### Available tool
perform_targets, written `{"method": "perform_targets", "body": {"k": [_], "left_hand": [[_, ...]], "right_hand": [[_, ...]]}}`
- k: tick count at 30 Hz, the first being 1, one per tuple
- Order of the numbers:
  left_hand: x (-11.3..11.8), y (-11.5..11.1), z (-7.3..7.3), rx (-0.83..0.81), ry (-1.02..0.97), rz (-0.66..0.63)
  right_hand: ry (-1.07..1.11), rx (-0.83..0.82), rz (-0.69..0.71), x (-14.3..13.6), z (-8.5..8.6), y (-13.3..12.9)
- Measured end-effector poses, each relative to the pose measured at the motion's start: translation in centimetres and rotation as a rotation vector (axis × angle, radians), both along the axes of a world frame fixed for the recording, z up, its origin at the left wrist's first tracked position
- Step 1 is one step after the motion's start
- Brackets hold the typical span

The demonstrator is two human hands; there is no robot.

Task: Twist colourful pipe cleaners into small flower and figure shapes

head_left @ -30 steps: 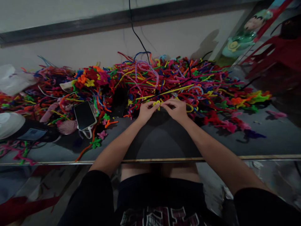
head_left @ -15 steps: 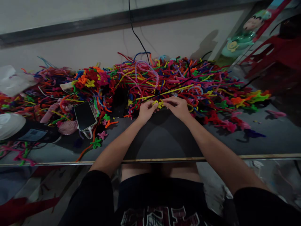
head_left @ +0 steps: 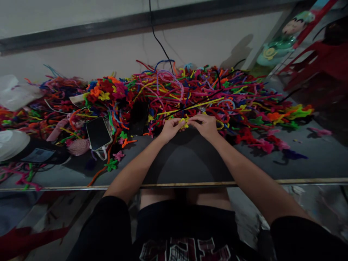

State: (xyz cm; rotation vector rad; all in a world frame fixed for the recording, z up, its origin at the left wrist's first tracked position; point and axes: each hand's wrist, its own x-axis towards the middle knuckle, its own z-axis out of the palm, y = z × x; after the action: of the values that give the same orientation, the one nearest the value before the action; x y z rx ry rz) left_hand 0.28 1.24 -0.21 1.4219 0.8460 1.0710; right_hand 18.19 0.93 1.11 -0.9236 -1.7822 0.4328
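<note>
Between my hands is a yellow pipe cleaner (head_left: 185, 122), bent into small loops at the fingertips. My left hand (head_left: 171, 129) pinches the looped part from the left. Thumb and forefinger of my right hand (head_left: 204, 126) are closed on the same pipe cleaner from the right, and a yellow length curves out past that hand. Just beyond my fingers a straight yellow pipe cleaner (head_left: 203, 104) lies across a big heap of many-coloured pipe cleaners (head_left: 168, 88). Exactly how the loops cross is too small to tell.
To the left lie a phone (head_left: 98, 134) with a white cable, a pink bristled brush (head_left: 78, 147) and a black device with a white top (head_left: 38, 152). Finished-looking red and pink flowers (head_left: 263, 145) lie at right. The table's edge (head_left: 187, 185) runs before my body.
The yellow loops have shifted slightly and look more bunched together between my fingertips. Both hands stay in nearly the same place, still pinching.
</note>
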Motion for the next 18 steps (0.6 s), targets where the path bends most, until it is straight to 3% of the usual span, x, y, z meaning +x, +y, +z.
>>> {"method": "perform_targets", "body": {"k": [6,18], "left_hand": [[-0.06,-0.02,0.03,0.018,-0.001,0.009],[-0.15,-0.03,0.09,0.083,0.076,0.008]], "right_hand": [[-0.059,0.005,0.07,0.01,0.21,-0.04],[-0.087,0.005,0.035,-0.05,0.04,-0.23]]}}
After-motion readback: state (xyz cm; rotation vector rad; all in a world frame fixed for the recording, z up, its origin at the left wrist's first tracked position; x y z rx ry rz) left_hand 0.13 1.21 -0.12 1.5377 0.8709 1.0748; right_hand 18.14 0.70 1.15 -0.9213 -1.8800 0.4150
